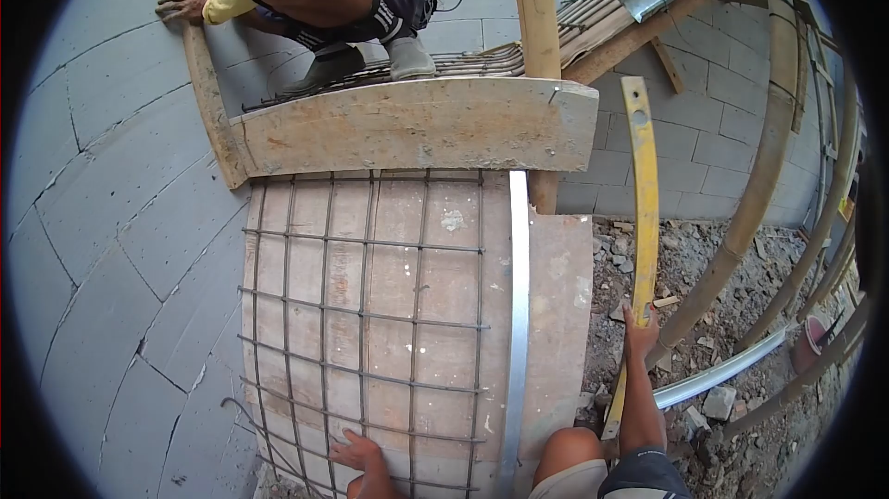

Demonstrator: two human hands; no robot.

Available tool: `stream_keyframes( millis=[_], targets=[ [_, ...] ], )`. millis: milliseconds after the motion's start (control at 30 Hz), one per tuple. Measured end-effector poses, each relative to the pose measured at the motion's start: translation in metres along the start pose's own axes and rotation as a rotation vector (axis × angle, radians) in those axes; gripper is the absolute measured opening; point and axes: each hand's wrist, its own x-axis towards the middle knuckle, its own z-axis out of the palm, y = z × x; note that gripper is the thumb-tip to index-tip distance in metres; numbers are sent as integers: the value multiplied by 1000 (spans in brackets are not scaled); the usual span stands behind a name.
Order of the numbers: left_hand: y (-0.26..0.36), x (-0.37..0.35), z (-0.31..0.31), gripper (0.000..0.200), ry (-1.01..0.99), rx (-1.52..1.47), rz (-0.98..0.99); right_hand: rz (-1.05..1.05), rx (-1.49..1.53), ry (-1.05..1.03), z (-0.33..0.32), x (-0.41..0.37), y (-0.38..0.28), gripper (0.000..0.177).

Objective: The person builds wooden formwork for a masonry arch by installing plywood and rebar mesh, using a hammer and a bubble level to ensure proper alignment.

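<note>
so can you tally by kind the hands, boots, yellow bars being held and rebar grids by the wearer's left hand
Wearer's hands: 2 (left hand, right hand)
Co-worker's hand: 1
Boots: 2
Held yellow bar: 1
Rebar grid by the left hand: 1
Total: 7

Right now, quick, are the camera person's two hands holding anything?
Left hand: open at the steel grid, no grip visible.
Right hand: closed, holding the long yellow bar near its lower end.
</note>
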Motion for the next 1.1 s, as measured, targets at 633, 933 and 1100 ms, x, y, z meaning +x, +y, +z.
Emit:
stream_keyframes(
  millis=[633,933,1100],
  targets=[
    [3,-2,-8,62,-14,-42,110,62,-136,-128,24,11,-11,66],
    [4,-2,-16,73,-83,39,119,100,-204,-388,19,-28,66,59],
    [6,-5,-21,75,-59,-19,64,148,-45,-511,25,-30,94,50]
  ],
)
